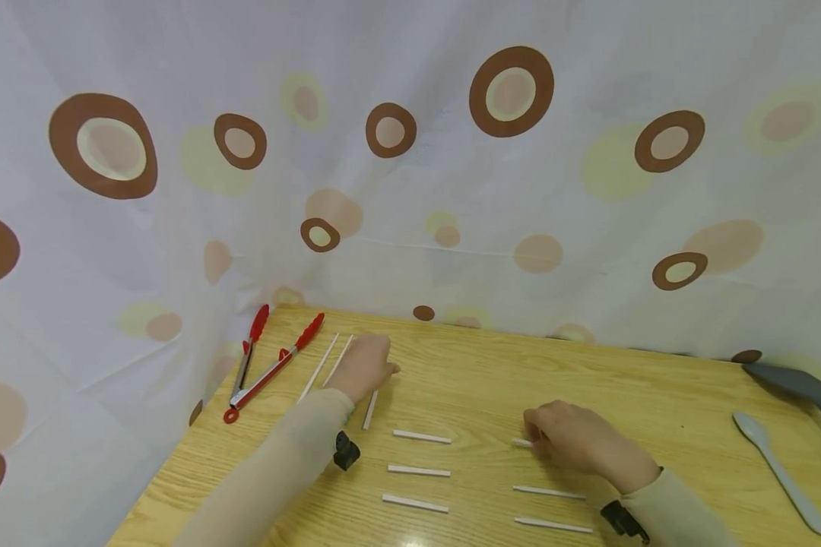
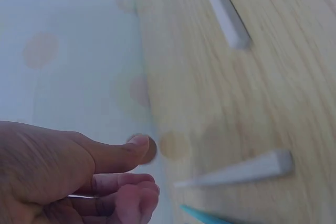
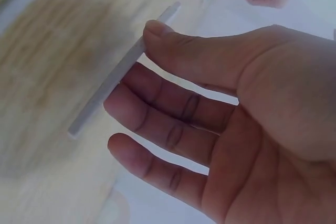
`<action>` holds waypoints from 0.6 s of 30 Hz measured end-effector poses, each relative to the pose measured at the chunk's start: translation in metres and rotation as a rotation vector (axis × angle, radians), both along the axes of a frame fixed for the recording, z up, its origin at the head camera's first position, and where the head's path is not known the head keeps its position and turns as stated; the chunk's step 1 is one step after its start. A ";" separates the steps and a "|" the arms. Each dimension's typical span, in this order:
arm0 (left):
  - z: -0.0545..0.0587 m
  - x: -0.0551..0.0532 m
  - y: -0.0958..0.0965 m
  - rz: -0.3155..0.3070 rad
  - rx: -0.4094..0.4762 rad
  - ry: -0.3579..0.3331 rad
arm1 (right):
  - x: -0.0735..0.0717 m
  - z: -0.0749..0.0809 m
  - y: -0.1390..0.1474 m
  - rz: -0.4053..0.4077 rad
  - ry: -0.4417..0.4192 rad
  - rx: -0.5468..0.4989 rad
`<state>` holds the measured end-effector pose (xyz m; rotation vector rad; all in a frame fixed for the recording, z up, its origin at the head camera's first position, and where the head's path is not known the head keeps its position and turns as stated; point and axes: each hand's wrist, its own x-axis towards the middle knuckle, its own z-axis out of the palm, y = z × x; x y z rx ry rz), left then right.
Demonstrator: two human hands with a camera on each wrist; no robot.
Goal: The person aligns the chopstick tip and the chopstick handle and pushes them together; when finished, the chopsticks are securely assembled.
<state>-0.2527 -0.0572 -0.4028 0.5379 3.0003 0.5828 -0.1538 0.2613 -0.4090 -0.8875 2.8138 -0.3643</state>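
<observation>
In the head view my right hand (image 1: 575, 439) is low over the table's right part, above two white sticks (image 1: 549, 492). The right wrist view shows it pinching a slim white stick (image 3: 107, 85) between thumb and fingertips, the other fingers loosely bent. My left hand (image 1: 366, 366) reaches over the far left part, among several long white sticks (image 1: 318, 368). Its thumb (image 2: 123, 153) is extended and its fingers are loosely curled, with nothing visible between them. A white stick (image 2: 249, 169) and a teal tip (image 2: 202, 215) lie near that hand.
Red-tipped tongs (image 1: 267, 380) lie spread open left of my left hand. Short white sticks (image 1: 419, 471) are in a column at the middle. A grey spoon (image 1: 776, 467) and a dark spatula (image 1: 794, 384) lie at right. A patterned curtain (image 1: 410, 197) borders the table's back and left.
</observation>
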 end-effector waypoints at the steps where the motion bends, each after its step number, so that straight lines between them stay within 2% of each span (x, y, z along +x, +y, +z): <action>1: 0.003 0.002 0.004 -0.017 0.006 0.003 | 0.000 0.002 0.000 0.004 0.006 -0.005; 3: 0.007 0.007 0.010 -0.062 0.017 0.001 | -0.001 0.005 0.000 0.024 0.016 -0.020; 6: 0.009 0.014 0.020 -0.177 0.035 -0.008 | -0.001 0.009 -0.001 0.046 0.026 -0.043; 9: 0.008 0.023 0.031 -0.315 0.017 -0.016 | 0.000 0.011 -0.002 0.057 0.024 -0.072; 11: 0.004 0.031 0.038 -0.380 -0.004 -0.025 | 0.000 0.012 -0.003 0.057 0.026 -0.086; 14: -0.002 0.040 0.045 -0.421 -0.059 -0.025 | 0.001 0.014 -0.004 0.066 0.038 -0.102; 18: -0.010 0.045 0.046 -0.447 -0.121 -0.033 | 0.000 0.014 -0.004 0.073 0.035 -0.109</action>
